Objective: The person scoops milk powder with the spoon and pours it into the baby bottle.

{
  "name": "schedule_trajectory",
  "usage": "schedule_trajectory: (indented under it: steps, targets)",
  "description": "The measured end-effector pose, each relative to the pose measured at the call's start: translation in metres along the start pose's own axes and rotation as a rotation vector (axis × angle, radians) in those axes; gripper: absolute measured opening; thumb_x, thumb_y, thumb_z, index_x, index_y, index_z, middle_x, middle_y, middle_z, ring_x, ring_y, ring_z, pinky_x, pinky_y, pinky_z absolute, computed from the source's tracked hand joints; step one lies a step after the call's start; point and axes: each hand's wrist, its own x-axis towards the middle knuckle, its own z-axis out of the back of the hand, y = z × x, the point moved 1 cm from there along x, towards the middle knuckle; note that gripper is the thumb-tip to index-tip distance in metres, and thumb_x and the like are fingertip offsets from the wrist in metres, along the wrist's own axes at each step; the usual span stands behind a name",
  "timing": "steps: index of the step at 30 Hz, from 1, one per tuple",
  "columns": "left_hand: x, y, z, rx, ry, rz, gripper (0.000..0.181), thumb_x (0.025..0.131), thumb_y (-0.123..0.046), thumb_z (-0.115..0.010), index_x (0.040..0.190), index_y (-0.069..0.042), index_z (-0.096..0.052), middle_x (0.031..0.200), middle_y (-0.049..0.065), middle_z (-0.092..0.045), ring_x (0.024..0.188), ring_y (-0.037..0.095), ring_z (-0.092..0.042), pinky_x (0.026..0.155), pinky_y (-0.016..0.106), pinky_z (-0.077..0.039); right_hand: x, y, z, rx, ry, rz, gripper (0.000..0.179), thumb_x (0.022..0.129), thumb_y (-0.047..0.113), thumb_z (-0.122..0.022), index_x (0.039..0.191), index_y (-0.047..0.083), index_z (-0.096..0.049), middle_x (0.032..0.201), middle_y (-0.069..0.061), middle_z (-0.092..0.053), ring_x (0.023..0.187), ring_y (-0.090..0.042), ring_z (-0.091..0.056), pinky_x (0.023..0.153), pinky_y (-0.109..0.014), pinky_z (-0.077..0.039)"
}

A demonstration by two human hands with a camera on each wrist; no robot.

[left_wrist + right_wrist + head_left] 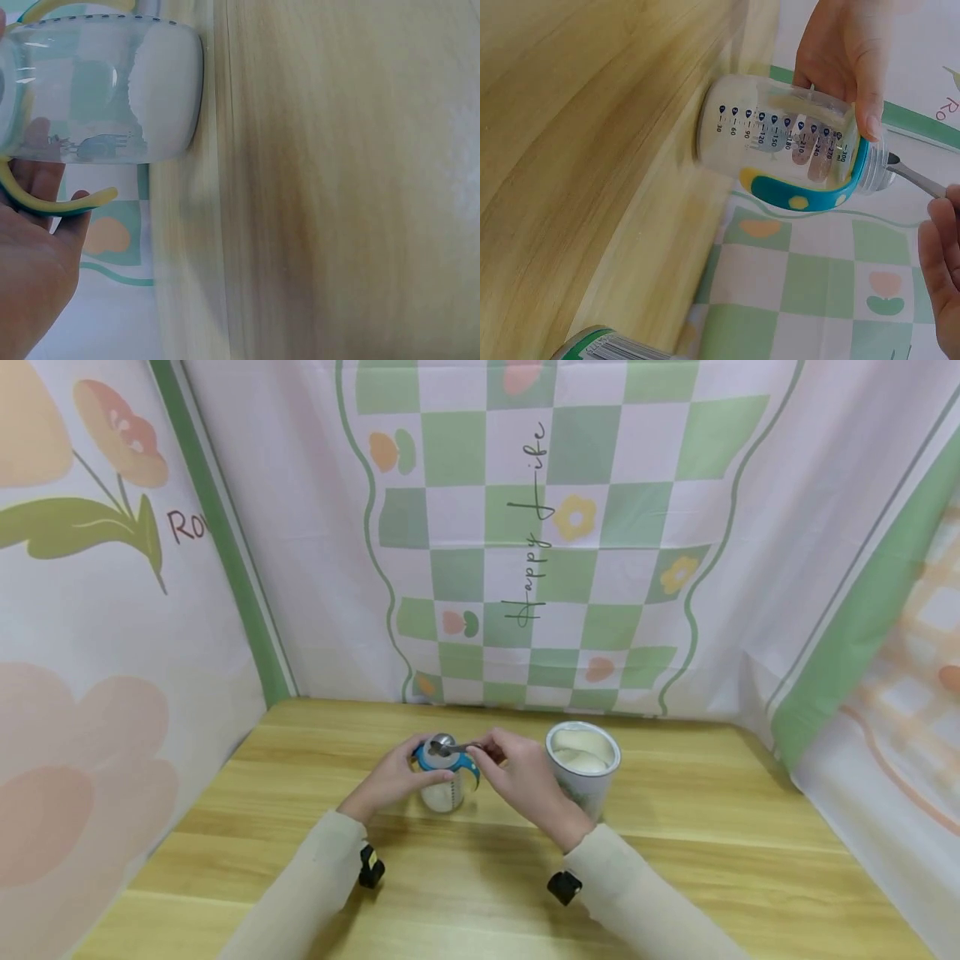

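A clear baby bottle (441, 797) with blue-and-yellow side handles and a printed scale stands upright on the table, its mouth uncovered. Pale powder (166, 94) fills its lower part, as the left wrist view shows. My left hand (396, 778) grips the bottle around its upper part, with the thumb across the front near the neck. Between the thumb and fingers of my right hand (527, 781) is the handle of a metal spoon (921, 178). The spoon's bowl is right at the bottle's mouth, partly hidden by the rim in the right wrist view.
To the right of the bottle, beside my right hand, a tall can (588, 792) stands uncovered, with pale powder (581, 750) up near its rim. The wooden table (690, 860) ends at a printed curtain (585, 527) behind and on both sides.
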Motion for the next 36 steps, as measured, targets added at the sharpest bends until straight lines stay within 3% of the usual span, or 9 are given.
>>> schedule_trajectory:
  steps: [13, 23, 28, 36]
  targets:
    - [-0.001, 0.001, 0.000, 0.016, -0.012, 0.011, 0.085, 0.078, -0.054, -0.083, 0.149, -0.026, -0.046, 0.142, -0.001, -0.053, 0.138, 0.030, -0.041, 0.110, 0.064, -0.027, 0.004, 0.000, 0.005, 0.059, -0.037, -0.050, 0.004, 0.093, 0.009, -0.073, 0.094, 0.008, -0.069, 0.078, 0.004, -0.068, 0.068, -0.005, -0.065, 0.060, -0.021, -0.054]
    - [-0.001, -0.002, 0.000, 0.008, 0.004, 0.002, 0.081, 0.079, -0.052, -0.082, 0.147, -0.027, -0.048, 0.144, 0.005, -0.053, 0.136, 0.029, -0.043, 0.110, 0.062, -0.029, 0.009, -0.003, 0.030, 0.140, -0.119, -0.114, 0.004, 0.093, 0.010, -0.074, 0.094, 0.007, -0.071, 0.076, 0.007, -0.067, 0.065, -0.006, -0.063, 0.059, -0.024, -0.055]
    - [-0.002, -0.002, 0.001, 0.010, 0.005, 0.007, 0.080, 0.080, -0.051, -0.082, 0.147, -0.027, -0.048, 0.145, 0.005, -0.053, 0.138, 0.030, -0.041, 0.111, 0.062, -0.029, 0.010, -0.003, 0.044, 0.143, -0.138, -0.140, 0.006, 0.095, 0.014, -0.072, 0.095, 0.008, -0.072, 0.078, 0.006, -0.067, 0.066, -0.008, -0.062, 0.062, -0.024, -0.055]
    - [-0.002, -0.004, 0.001, 0.049, 0.012, -0.001, 0.081, 0.080, -0.054, -0.081, 0.148, -0.029, -0.047, 0.144, 0.002, -0.053, 0.138, 0.030, -0.041, 0.111, 0.062, -0.029, 0.007, -0.004, 0.070, 0.154, -0.130, -0.203, 0.007, 0.096, 0.015, -0.071, 0.096, 0.008, -0.073, 0.079, 0.003, -0.067, 0.065, -0.012, -0.061, 0.056, -0.022, -0.050]
